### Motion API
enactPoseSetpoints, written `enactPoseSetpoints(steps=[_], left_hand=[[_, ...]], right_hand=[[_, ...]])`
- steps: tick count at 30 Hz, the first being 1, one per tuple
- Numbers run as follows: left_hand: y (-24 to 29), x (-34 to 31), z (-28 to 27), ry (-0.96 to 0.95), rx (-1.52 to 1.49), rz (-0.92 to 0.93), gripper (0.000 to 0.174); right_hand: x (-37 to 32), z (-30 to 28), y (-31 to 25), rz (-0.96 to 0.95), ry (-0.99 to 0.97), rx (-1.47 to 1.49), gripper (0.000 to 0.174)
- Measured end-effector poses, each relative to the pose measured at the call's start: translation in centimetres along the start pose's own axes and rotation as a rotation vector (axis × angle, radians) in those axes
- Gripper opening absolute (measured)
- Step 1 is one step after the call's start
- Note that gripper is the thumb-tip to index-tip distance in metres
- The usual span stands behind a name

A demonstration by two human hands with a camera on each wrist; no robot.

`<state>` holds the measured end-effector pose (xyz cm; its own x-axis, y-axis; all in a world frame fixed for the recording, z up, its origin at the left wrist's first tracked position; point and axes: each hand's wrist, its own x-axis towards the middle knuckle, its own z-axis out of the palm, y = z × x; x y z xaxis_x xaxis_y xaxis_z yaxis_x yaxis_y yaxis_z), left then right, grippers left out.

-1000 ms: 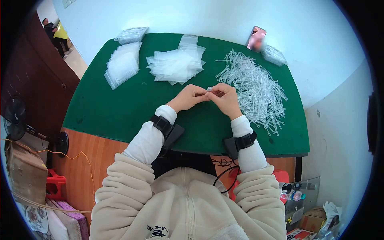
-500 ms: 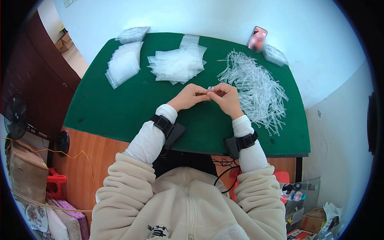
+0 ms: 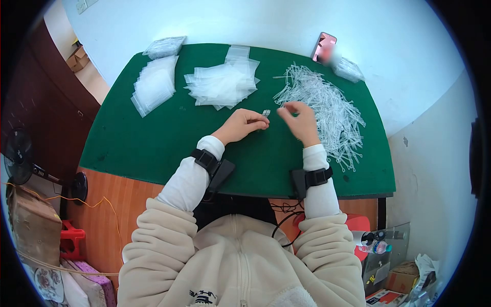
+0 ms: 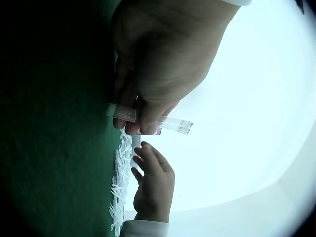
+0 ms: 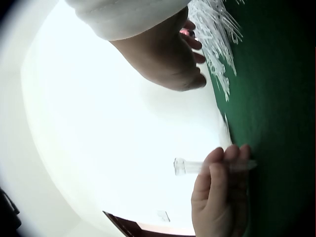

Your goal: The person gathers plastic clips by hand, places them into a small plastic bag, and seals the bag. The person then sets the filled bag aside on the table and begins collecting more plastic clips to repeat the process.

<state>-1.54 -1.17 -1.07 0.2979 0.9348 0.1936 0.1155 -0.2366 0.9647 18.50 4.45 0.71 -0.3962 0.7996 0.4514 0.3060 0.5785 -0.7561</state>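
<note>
The left hand (image 3: 240,127) pinches a small bundle of clear plastic pieces (image 4: 177,124) between thumb and fingers; both ends of the bundle stick out in the left wrist view. To its right, apart from it, the right hand (image 3: 300,123) is raised beside the heap of clear looped plastic pieces (image 3: 335,123), its fingers bent loosely with nothing visible between them. In the right wrist view, the right hand (image 5: 168,57) appears at the top and the left hand (image 5: 219,197) at the bottom with the bundle.
Flat clear bags (image 3: 222,84) lie in a pile at the table's back middle, more bags (image 3: 153,84) at the left. Filled packets (image 3: 164,47) sit at the back left and back right (image 3: 349,69). A pink phone (image 3: 324,47) leans near the wall. Green cloth (image 3: 128,138) covers the table.
The right hand has let go of the bundle and moved right, toward the heap. The left hand still holds the bundle in nearly the same place.
</note>
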Motion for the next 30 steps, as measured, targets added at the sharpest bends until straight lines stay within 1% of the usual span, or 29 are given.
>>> enactPoseSetpoints(steps=[2, 3, 6, 7, 10, 15, 18, 20, 23, 26, 27, 28, 30], left_hand=[[0.3, 0.0, -0.1, -0.005, 0.023, -0.005, 0.017], [0.3, 0.0, -0.1, -0.011, 0.034, -0.009, 0.018], [0.2, 0.1, 0.0, -0.016, 0.028, -0.025, 0.017], [0.1, 0.1, -0.1, -0.013, 0.027, -0.033, 0.017], [-0.2, 0.1, -0.1, -0.004, 0.003, -0.016, 0.017], [-0.5, 0.2, -0.1, -0.001, -0.026, -0.011, 0.017], [-0.4, 0.2, -0.1, 0.001, -0.007, -0.013, 0.017], [-0.3, 0.2, -0.1, 0.006, 0.005, -0.013, 0.017], [-0.2, 0.3, -0.1, 0.069, -0.066, 0.011, 0.02], [0.0, 0.2, -0.1, 0.126, -0.15, -0.027, 0.021], [0.1, 0.2, -0.2, 0.154, -0.193, -0.046, 0.021], [0.2, 0.2, -0.2, 0.156, -0.193, -0.046, 0.021], [0.4, 0.1, -0.2, 0.166, -0.269, -0.118, 0.022]], right_hand=[[0.0, -1.2, 2.1, -0.067, 0.29, -0.689, 0.016], [-0.3, -1.0, 2.5, -0.065, 0.289, -0.69, 0.016], [-0.8, -1.0, 3.4, 0.092, 0.16, -0.991, 0.013], [-0.7, -1.1, 3.4, 0.089, 0.161, -0.992, 0.013], [-0.4, -1.1, 3.3, 0.219, 0.016, -0.873, 0.013], [-0.4, -1.4, 2.7, 0.26, 0.007, -0.848, 0.012], [-0.4, -1.6, 1.1, 0.326, -0.052, -0.885, 0.012], [-0.4, -1.5, 1.0, 0.303, -0.029, -0.891, 0.011], [-0.4, -1.3, 1.0, 0.257, 0.019, -0.901, 0.009], [0.0, -1.0, 1.2, 0.147, 0.099, -0.367, 0.007], [0.1, -0.8, 0.9, 0.145, 0.097, -0.366, 0.007], [0.2, -0.6, 0.7, 0.143, 0.089, -0.187, 0.006], [0.4, 0.0, 0.1, 0.139, 0.073, 0.17, 0.006]])
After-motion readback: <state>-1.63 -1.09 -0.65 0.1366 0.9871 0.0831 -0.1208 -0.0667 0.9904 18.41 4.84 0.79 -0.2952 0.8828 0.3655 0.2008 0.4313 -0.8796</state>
